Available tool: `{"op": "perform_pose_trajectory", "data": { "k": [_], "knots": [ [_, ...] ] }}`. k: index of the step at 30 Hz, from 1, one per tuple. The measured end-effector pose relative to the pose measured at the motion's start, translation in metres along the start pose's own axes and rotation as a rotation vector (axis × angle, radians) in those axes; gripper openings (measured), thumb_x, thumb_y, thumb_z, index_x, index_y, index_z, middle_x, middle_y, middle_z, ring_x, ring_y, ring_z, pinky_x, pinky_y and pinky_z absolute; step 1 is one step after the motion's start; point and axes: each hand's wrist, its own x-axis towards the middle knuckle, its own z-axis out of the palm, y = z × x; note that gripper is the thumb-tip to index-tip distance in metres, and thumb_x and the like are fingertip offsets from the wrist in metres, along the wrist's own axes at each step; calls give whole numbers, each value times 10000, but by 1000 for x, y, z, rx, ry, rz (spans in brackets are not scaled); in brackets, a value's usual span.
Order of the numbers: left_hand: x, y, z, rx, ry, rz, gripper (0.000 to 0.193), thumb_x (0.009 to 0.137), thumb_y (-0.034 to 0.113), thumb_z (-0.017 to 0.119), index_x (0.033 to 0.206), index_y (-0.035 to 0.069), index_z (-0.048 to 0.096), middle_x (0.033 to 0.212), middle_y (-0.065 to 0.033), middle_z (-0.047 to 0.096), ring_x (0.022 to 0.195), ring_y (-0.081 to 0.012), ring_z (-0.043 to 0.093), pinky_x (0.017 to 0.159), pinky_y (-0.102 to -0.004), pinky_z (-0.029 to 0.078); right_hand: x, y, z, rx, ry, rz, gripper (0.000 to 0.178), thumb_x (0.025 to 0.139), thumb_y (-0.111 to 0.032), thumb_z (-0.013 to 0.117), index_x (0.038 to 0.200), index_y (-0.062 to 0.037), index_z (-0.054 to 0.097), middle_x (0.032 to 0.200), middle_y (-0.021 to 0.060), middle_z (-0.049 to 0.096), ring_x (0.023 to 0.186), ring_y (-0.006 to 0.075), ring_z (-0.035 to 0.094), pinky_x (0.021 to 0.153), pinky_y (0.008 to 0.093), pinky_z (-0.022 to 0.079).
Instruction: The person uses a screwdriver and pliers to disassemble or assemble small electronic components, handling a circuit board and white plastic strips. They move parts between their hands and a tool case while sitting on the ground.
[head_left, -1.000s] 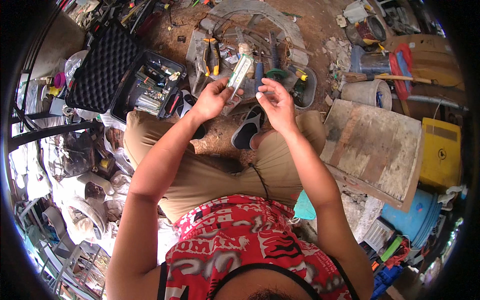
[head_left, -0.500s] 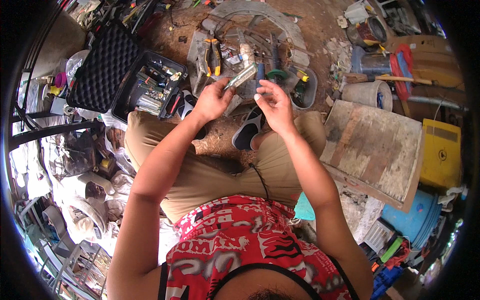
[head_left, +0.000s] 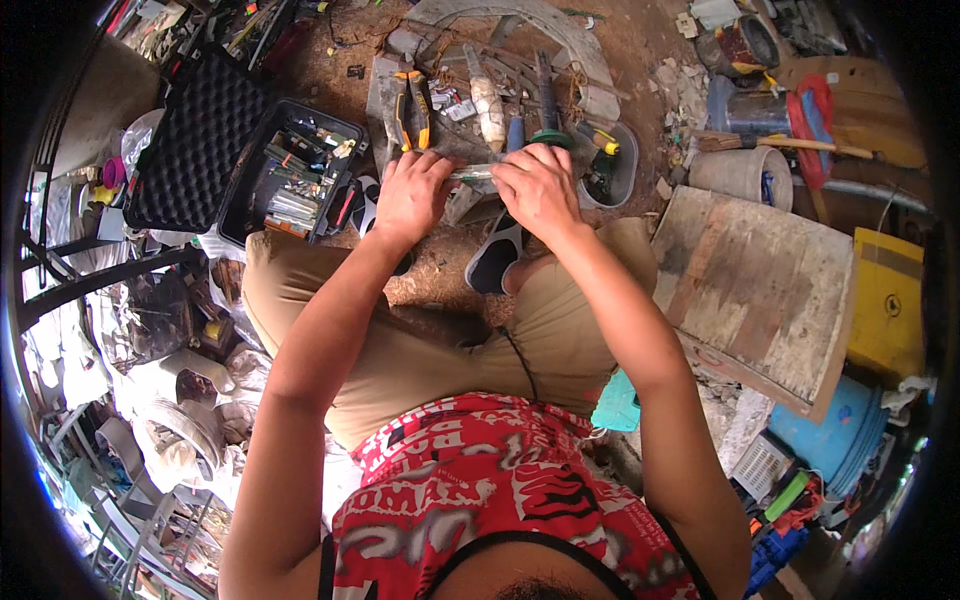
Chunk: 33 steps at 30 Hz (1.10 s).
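Observation:
Between my two hands is a narrow, flat, silvery-green strip (head_left: pixel 472 173), held level; its exact kind is too small to make out. My left hand (head_left: pixel 412 193) is closed around its left end, and my right hand (head_left: pixel 538 188) grips the right end. The fingers of both hands hide the ends. Just beyond my left hand lie yellow-and-black pliers (head_left: pixel 412 110). Past the strip, a tool with a wrapped whitish handle (head_left: pixel 487 105) lies beside a blue handle (head_left: pixel 516 133). A dark shaft with a green round guard (head_left: pixel 551 139) is just beyond my right hand.
An open black case (head_left: pixel 240 205) with foam in its lid holds several small strips and parts at left. To the right are a clear plastic tub (head_left: pixel 625 165), a worn wooden board (head_left: pixel 755 290) and a pale bucket (head_left: pixel 740 180). My shoes rest on the brown ground between my knees.
My right hand has closed on the strip's free end. The strip has turned from slanting to level, and my left hand has rolled over, knuckles up.

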Motion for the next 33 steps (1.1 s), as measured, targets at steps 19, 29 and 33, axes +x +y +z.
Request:
{"op": "perform_pose_trajectory", "data": {
  "k": [19, 29, 33],
  "knots": [
    [7, -9, 7, 53, 82, -32, 101, 772, 249, 686, 860, 199, 693, 905, 28, 644, 882, -222, 567, 744, -372, 408, 5, 4, -11, 99, 89, 123, 270, 773, -195, 696, 1028, -111, 670, 970, 38, 645, 921, 225, 572, 835, 384, 435],
    [9, -7, 10, -9, 54, -37, 111, 769, 210, 683, 866, 162, 657, 894, -25, 643, 901, -261, 564, 766, -390, 407, 1, 8, -21, -56, -512, 406, 612, 789, -247, 684, 1345, -206, 433, 1021, 190, 591, 829, 399, 635, 722, 474, 534],
    [8, -9, 9, -22, 40, -39, 119, 768, 213, 684, 869, 156, 657, 894, -28, 642, 901, -268, 564, 773, -393, 408, -4, 14, -6, 16, -429, 344, 531, 771, -204, 686, 1276, -201, 521, 1078, 155, 575, 850, 372, 630, 745, 455, 531]
  ]
}}
